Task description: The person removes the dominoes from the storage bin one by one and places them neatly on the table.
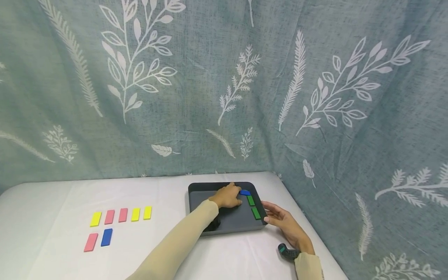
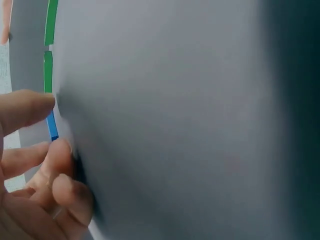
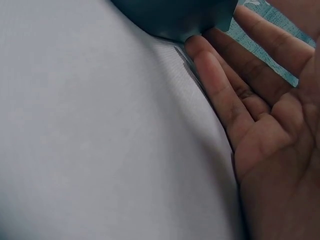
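In the head view my left hand reaches into a dark grey tray, its fingertips beside a blue tile near the far right corner. The left wrist view has the blue tile between the separated thumb and forefinger, with no clear pinch. Two green tiles lie in a row along the tray's right side. Against the outside of the tray's right wall rest the fairly straight fingers of my right hand. The right wrist view shows those fingertips touching the tray.
Left of the tray, several loose tiles lie on the white tablecloth: yellow, pink and one blue. A patterned green-grey curtain hangs behind the table and along its right side.
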Demonstrator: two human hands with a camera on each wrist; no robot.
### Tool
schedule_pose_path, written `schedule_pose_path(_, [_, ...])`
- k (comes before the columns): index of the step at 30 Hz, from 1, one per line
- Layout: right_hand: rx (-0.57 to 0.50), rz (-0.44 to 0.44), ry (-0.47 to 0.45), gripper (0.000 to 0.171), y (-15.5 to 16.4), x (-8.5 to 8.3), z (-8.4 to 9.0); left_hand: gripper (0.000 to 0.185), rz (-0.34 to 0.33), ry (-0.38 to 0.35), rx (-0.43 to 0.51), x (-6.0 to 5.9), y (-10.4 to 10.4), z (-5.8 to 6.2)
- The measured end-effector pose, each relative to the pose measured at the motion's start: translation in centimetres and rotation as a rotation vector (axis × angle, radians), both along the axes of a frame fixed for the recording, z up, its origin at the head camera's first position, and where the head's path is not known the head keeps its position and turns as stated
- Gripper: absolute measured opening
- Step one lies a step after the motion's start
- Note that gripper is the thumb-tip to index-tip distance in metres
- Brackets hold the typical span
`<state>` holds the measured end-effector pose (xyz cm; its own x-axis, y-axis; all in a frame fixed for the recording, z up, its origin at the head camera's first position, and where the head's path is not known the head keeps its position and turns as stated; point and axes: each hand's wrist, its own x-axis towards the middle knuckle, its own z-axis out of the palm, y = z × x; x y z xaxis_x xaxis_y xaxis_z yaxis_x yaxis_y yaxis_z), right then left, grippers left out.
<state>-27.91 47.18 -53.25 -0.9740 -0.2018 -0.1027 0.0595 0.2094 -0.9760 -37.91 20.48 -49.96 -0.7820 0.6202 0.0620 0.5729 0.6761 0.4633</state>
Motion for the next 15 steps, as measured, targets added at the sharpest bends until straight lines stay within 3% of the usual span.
schedule_pose_path(5, [0.011,-0.013,0.000,0.062,-0.02,0.06,0.05,0.026,-0.023,-0.003,0.039,-0.08,0.14,-0.21])
schedule_pose_path(9, [0.006,-0.016,0.000,0.060,0.05,0.12,0.08,0.007,-0.091,-0.037,0.086,-0.24,0.26,-0.36])
schedule_pose_path(12, [-0.002,-0.010,0.006,0.059,0.03,0.12,0.10,0.005,-0.147,-0.069,0.111,-0.29,0.40,-0.46])
schedule_pose_path(15, [-0.009,0.002,0.012,0.059,-0.07,0.10,0.12,0.013,-0.159,-0.090,0.127,-0.26,0.51,-0.45])
